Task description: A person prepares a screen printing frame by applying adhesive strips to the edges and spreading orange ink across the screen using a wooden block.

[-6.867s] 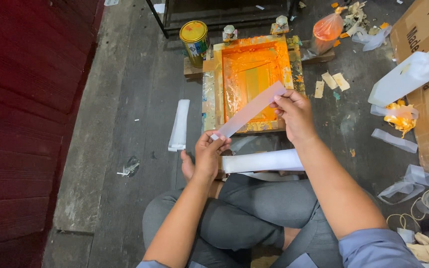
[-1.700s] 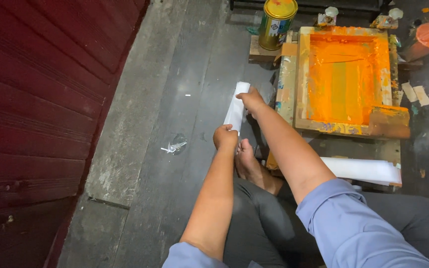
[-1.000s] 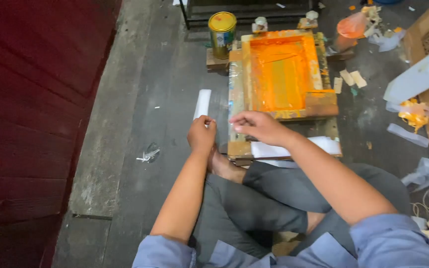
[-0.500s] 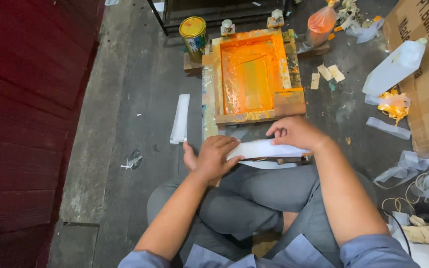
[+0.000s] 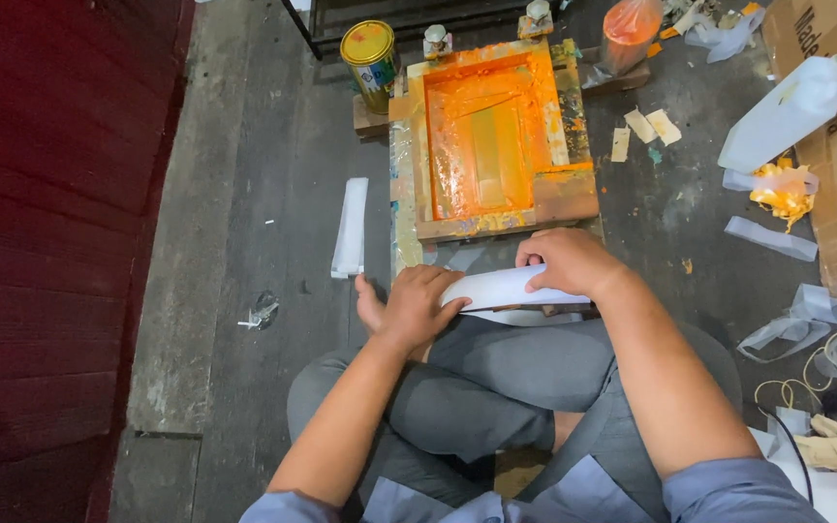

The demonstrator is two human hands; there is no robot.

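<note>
A white strip (image 5: 506,288) is held in both hands just above the lap, at the near edge of the orange-stained frame (image 5: 496,136). Its long axis runs roughly from nine to three o'clock, tilted slightly, across the body. The left hand (image 5: 417,305) is closed around the strip's left end, fingers curled over it and thumb beneath, as far as can be seen. The right hand (image 5: 564,261) is pressed down on the strip's right part, fingers bent over its upper edge. The hands are set near each other, with only a short stretch of strip showing between them; neither is plainly nearer, since both are already on it. From the hands, the frame lies at twelve o'clock on the floor (image 5: 244,194), just beyond the fingertips. A second white strip (image 5: 351,228) is laid on the floor at about eleven o'clock from the left hand, its long axis pointing away from the body. A yellow-lidded can (image 5: 370,53) is stood at the frame's far left corner. A white jug (image 5: 787,111) is propped at two o'clock, well apart.
</note>
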